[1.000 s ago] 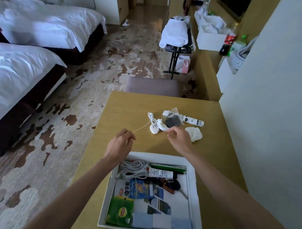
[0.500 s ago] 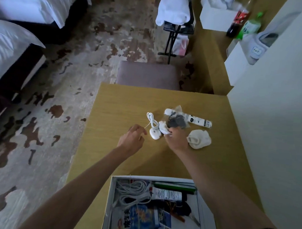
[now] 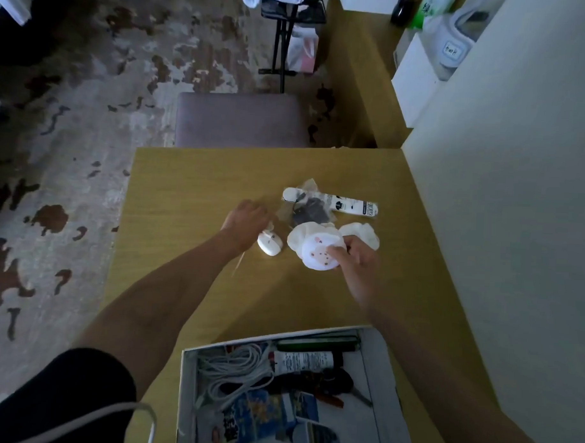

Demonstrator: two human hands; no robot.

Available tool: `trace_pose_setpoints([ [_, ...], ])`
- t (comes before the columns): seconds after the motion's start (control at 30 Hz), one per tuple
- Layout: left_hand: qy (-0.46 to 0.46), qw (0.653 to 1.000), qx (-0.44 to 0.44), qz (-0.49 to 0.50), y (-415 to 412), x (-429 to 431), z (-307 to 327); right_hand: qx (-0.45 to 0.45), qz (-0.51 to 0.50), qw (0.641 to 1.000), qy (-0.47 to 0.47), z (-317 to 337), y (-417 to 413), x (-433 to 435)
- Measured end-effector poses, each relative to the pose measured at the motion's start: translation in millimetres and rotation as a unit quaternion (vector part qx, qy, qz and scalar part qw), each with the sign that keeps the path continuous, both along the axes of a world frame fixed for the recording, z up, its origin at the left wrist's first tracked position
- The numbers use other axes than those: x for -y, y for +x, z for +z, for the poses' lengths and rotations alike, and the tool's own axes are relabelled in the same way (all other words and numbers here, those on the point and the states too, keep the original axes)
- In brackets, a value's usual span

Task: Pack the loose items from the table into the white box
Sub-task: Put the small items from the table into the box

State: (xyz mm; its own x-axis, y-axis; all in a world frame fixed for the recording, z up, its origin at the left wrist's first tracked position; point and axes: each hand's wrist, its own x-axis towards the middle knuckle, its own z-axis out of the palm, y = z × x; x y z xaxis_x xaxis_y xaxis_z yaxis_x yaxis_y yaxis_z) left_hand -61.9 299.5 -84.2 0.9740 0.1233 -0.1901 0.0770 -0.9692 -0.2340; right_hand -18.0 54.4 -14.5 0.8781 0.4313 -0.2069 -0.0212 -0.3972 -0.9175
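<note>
On the yellow table [image 3: 186,191] my left hand [image 3: 246,221] curls over a thin white cable beside a small white oval device [image 3: 269,245]; the cable's loose end [image 3: 237,267] trails out under my wrist. My right hand [image 3: 354,255] pinches a round white soft item printed with a cartoon face [image 3: 317,254], lifted slightly. Behind it lie a crumpled white item [image 3: 362,233], a clear bag with something dark inside [image 3: 309,211] and a white tube [image 3: 351,205]. The white box [image 3: 186,386] sits at the near edge, holding a coiled cable, a tube, a green pen and leaflets.
A grey stool [image 3: 238,120] stands against the table's far edge. A white wall [image 3: 501,195] runs close along the table's right side. Patterned carpet lies to the left. A white strap or cord [image 3: 112,412] crosses my dark sleeve at the lower left.
My right hand has picked the round white face item up from the pile. My left hand slid right along the cable to the oval device. The view tilted downward.
</note>
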Motion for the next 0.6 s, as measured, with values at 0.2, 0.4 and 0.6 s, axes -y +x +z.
trace_pose_setpoints([
  [0.2,-0.143,0.974,0.152,0.086,-38.3,3.2,36.8,-0.11,0.012,0.988,0.111,11.4,-16.6,21.8],
  [0.4,-0.264,0.895,0.317,0.169,-115.7,53.3,111.5,-0.23,0.018,0.948,0.218,26.1,-44.0,31.0],
  [0.6,-0.371,0.833,0.358,0.201,-206.3,126.9,143.6,-0.29,0.042,0.911,0.289,48.4,-62.9,61.7],
])
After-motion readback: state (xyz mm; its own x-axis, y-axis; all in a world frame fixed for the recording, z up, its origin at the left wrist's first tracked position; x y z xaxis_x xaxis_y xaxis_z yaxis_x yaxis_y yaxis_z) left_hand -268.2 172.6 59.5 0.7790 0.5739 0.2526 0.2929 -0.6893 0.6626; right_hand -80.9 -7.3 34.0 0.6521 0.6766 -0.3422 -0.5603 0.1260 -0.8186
